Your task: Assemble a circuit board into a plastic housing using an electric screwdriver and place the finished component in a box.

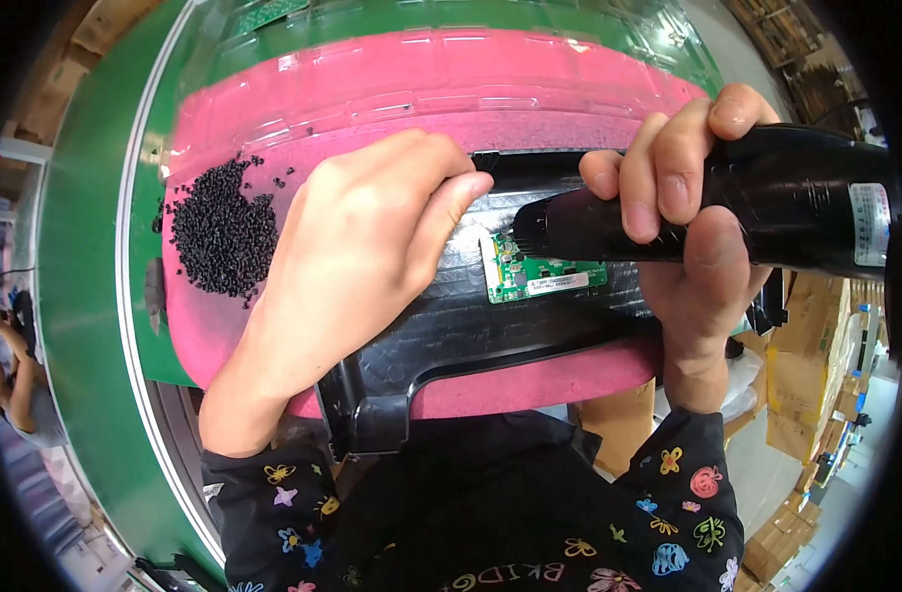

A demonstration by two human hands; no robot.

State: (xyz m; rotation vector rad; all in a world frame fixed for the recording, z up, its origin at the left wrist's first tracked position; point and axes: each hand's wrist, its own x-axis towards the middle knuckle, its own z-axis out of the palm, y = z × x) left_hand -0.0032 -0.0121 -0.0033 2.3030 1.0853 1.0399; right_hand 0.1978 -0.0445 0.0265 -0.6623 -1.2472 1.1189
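My right hand (pixel 683 192) is wrapped around a black electric screwdriver (pixel 767 192) with a pale label on its body. The tool's tapered nose points left and hides part of a green circuit board (pixel 545 279). That board lies on a large black plastic panel (pixel 451 331), which has raised edges. Over the panel's left part is my left hand (pixel 377 212), its fingers curled and thumb pressed to the forefinger. What the pinch holds, if anything, is hidden. To the left of this hand lies a heap of small black screws (pixel 219 232).
Under the panel is a pink mat (pixel 530 385) on a green table (pixel 86 286). A clear plastic tray (pixel 412 74) lies across the far side. Cardboard boxes (pixel 806 365) stand at the right. Another person's arm (pixel 22 380) shows at the far left.
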